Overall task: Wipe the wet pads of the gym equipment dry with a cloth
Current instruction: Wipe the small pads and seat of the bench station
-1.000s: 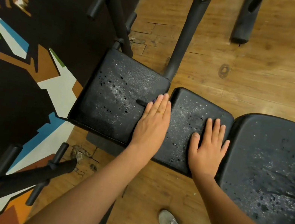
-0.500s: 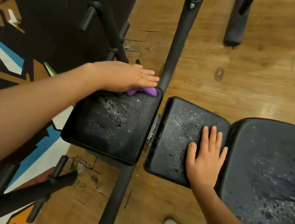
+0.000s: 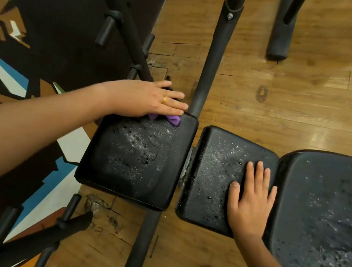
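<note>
Three wet pebbled pads (image 3: pixel 138 157), left hand (image 3: pixel 145 99) flat-fingered pressing crumpled purple cloth (image 3: pixel 173 120); right hand (image 3: pixel 250 198) flat on middle pad (image 3: pixel 216 164)

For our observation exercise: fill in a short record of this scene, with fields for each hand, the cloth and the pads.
left hand: flat, pressing cloth on far edge of left pad
right hand: flat on middle pad, holding nothing
cloth: purple, mostly hidden under left hand
pads: left pad, middle pad and right pad all show droplets
progress: no pad dry yet
</note>
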`<state>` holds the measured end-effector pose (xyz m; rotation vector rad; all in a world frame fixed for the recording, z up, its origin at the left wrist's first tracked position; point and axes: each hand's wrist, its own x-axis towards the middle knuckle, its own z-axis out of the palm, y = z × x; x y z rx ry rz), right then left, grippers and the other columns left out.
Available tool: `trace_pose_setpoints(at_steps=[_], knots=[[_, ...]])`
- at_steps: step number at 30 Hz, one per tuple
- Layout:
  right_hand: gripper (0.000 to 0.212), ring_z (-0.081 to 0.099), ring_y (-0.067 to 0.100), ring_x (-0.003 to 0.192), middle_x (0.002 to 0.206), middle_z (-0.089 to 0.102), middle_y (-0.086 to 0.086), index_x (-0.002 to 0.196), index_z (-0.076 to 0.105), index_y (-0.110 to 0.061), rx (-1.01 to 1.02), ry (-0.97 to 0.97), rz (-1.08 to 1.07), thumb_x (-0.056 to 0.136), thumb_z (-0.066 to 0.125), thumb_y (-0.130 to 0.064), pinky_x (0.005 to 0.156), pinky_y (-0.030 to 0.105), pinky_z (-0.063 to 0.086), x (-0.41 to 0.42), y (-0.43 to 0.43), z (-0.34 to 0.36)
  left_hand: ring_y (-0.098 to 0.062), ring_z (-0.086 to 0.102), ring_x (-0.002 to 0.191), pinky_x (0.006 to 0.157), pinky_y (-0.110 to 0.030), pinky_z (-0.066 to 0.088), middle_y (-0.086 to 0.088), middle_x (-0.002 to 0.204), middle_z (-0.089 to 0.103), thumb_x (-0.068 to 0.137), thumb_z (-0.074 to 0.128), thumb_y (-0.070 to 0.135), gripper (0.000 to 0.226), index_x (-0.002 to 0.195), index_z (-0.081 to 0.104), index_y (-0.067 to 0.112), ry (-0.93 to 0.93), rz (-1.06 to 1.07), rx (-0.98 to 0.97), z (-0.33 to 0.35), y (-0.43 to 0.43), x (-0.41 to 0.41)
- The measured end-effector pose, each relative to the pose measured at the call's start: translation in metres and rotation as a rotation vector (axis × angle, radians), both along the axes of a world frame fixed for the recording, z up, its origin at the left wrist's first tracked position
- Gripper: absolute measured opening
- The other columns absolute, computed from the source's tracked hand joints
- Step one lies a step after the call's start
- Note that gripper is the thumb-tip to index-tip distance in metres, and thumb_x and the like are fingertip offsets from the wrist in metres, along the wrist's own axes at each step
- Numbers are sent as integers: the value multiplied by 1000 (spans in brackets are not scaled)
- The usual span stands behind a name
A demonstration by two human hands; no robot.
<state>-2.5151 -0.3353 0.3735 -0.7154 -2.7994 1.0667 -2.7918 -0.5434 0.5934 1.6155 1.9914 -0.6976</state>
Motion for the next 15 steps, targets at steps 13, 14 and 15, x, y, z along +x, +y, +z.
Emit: trace_pose_setpoints(at_steps=[13,14,15], knots=[[65,0,15,156,169,13,-1,160,27,-19,2,13,-2,100,29,-45,125,56,8,-1,0,-1,2,5,153,127,-43,13,17,166,12,106,42,7,62,156,20,36,-77,903,459,26,-98,44],[65,0,15,156,169,13,-1,160,27,-19,3,12,-2,100,29,-45,125,56,8,0,1,-1,2,4,152,128,-42,11,17,167,9,107,42,12,59,157,19,33,-91,998,506,23,-95,57],[65,-1,15,156,169,13,-1,160,27,-19,2,12,-1,100,29,-45,125,56,7,0,1,-1,3,3,152,128,-40,10,18,167,6,107,43,19,59,159,18,30,-98,1082,555,19,-92,70]])
